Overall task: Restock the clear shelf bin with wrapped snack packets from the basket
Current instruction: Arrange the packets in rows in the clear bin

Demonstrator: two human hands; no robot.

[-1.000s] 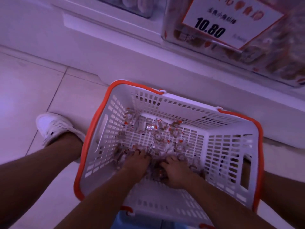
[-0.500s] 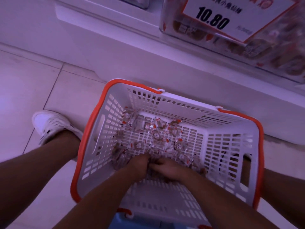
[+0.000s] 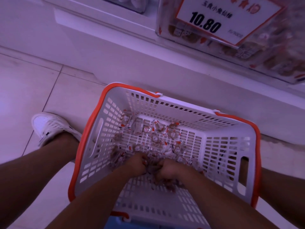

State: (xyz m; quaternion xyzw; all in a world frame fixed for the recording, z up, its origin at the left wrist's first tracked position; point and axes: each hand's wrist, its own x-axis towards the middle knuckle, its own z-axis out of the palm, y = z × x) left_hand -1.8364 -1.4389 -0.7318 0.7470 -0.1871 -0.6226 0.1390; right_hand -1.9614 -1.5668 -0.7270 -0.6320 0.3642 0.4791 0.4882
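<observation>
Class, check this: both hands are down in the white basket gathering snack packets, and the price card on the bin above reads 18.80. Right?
Not quite. The head view shows the price card reading 10.80. Both the left hand and right hand are indeed gathering snack packets in the white basket.

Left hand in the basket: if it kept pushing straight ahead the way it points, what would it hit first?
Probably the loose wrapped snack packets just beyond the left hand, then the basket far wall. Depth is hard to judge.

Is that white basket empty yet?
Not empty. Wrapped snack packets lie scattered over the basket floor, and both hands are gathering more.
</observation>
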